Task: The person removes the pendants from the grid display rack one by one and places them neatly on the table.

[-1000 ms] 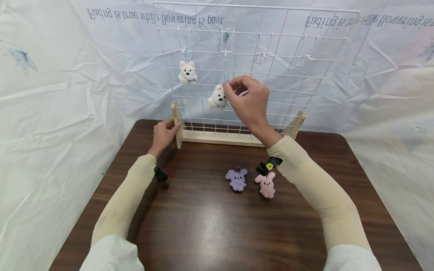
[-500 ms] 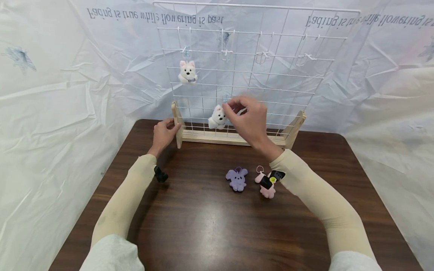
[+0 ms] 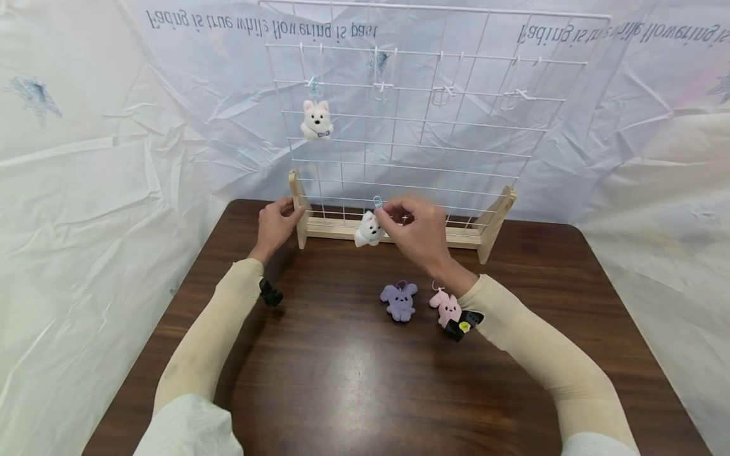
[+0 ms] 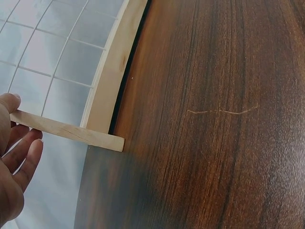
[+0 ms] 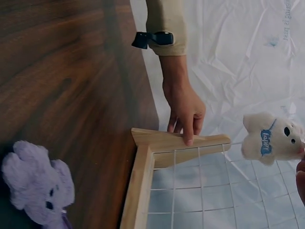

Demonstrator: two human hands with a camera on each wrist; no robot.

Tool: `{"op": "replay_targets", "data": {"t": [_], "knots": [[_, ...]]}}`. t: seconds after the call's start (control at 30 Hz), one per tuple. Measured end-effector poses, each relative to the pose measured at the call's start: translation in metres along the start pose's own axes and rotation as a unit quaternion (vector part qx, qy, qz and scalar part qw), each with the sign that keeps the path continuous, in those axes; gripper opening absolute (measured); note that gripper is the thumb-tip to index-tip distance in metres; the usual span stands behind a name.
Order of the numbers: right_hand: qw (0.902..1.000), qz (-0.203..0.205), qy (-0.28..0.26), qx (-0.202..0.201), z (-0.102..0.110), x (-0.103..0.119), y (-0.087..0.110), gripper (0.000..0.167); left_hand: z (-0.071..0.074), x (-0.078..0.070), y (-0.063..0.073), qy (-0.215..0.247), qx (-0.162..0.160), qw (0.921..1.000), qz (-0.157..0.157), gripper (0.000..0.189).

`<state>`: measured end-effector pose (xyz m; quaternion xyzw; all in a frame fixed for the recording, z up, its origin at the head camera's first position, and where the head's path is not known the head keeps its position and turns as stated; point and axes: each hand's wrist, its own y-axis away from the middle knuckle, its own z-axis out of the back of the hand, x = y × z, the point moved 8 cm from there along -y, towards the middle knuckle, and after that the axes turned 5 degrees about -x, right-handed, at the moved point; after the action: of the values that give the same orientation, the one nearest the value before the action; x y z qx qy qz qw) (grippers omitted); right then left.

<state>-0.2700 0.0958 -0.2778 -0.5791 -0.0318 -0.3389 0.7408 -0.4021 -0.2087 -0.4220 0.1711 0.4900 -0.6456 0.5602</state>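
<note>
Left wrist view shows the left hand [image 4: 8, 186] with thumb and fingers curled round a wooden upright [image 4: 66, 131]. Beyond it, the head view adds flipped lettering [image 3: 262, 26] on the backdrop [image 3: 142, 120]: "Fading is true while flowering is past". Farther right, a white plush dog [image 3: 368, 230] is pinched between thumb and finger of the forward-reaching right hand [image 3: 421, 231]; the right wrist view brings out its blue tag [image 5: 266, 142], seemingly "happy".

brown wooden table [image 3: 319, 380] | wire rack [image 3: 335, 229] | purple plush [image 3: 400, 304] | pink plush [image 3: 448, 308]
</note>
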Motion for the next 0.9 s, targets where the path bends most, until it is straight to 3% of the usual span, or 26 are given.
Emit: {"op": "replay_targets", "data": {"t": [0.3, 0.47, 0.63, 0.9], "knots": [[0.9991, -0.033, -0.006, 0.027, -0.006, -0.008, 0.028, 0.012, 0.0, -0.001, -0.002, 0.005, 0.0, 1.0, 0.001, 0.042], [0.9982, -0.037, -0.022, 0.041, -0.009, -0.009, 0.044, 0.002, -0.001, -0.001, -0.002, 0.005, 0.002, 1.0, 0.004, 0.043], [0.997, -0.045, -0.031, 0.055, -0.013, -0.012, 0.058, 0.008, 0.0, -0.002, -0.001, 0.001, 0.001, 1.0, 0.003, 0.043], [0.9951, -0.055, -0.022, 0.079, -0.017, -0.016, 0.08, 0.003, 0.0, -0.001, -0.001, 0.007, 0.0, 1.0, 0.001, 0.042]]}}
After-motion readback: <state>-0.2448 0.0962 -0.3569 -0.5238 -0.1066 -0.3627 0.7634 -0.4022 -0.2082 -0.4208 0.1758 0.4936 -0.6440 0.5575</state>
